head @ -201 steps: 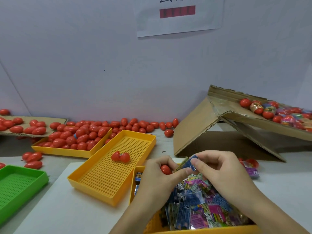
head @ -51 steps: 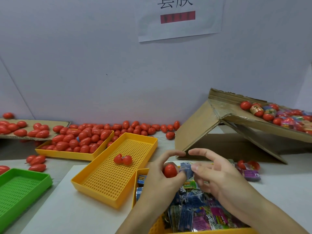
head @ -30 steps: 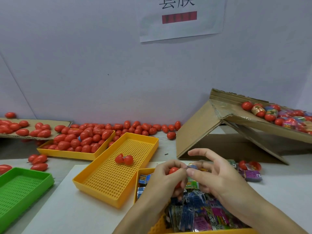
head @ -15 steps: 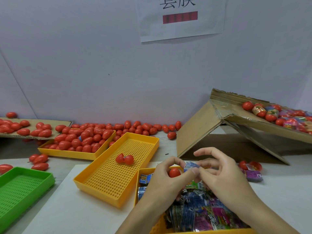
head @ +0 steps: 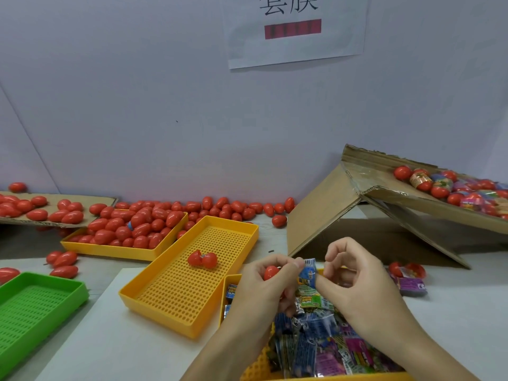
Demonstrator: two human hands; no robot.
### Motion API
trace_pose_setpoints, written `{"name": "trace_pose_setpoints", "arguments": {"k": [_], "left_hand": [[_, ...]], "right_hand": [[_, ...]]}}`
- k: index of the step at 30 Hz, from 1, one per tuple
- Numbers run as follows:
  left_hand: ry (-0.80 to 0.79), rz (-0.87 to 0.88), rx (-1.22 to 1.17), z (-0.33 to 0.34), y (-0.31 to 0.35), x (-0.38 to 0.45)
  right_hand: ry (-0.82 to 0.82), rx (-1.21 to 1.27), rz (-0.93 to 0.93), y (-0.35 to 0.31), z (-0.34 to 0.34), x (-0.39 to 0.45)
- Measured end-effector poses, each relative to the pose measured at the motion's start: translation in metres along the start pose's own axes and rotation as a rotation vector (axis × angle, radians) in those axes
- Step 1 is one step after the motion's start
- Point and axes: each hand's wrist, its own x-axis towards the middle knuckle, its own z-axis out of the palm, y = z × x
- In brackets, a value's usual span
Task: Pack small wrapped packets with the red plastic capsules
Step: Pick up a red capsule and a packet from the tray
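Observation:
My left hand (head: 264,287) holds a red capsule (head: 270,272) in its curled fingers, above a yellow tray (head: 229,292) filled with several small wrapped packets (head: 316,342). A blue wrapped packet (head: 308,273) is pinched between my left thumb and the fingertips of my right hand (head: 354,284), right beside the capsule. An opened red capsule (head: 202,259) lies in the perforated yellow tray (head: 192,273) to the left.
A further yellow tray (head: 121,248) and a cardboard sheet (head: 107,200) at the back left hold several red capsules; more lie along the wall. A green tray (head: 41,301) sits front left. A tilted cardboard box (head: 357,199) on the right holds wrapped capsules. A purple packet (head: 411,285) lies nearby.
Both hands stayed over the packet tray. The blue packet has been turned and folded next to the capsule, and now stands more upright between the fingertips.

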Motion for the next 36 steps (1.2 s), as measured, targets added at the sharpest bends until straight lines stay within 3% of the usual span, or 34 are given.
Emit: {"name": "trace_pose_setpoints", "arguments": {"k": [5,17,22,27,30,36], "left_hand": [[0.036,-0.017,-0.016,0.001,0.0,0.001],[0.045,-0.028,-0.074,-0.001,0.0,0.002],[0.022,-0.047,-0.038,-0.002,-0.004,0.002],[-0.02,-0.065,-0.045,-0.001,-0.006,0.005],[-0.016,-0.114,-0.091,0.001,-0.009,0.006],[0.027,0.011,0.182,0.0,-0.011,0.004]], "right_hand": [[0.038,-0.077,-0.123,-0.003,0.0,-0.002],[-0.1,-0.051,-0.115,-0.006,0.002,-0.004],[-0.02,-0.031,-0.044,0.001,0.001,0.0],[0.173,-0.002,0.063,0.007,-0.004,0.006],[0.181,-0.005,0.073,0.007,-0.006,0.006],[0.094,-0.106,-0.005,0.007,-0.005,0.006]]}}
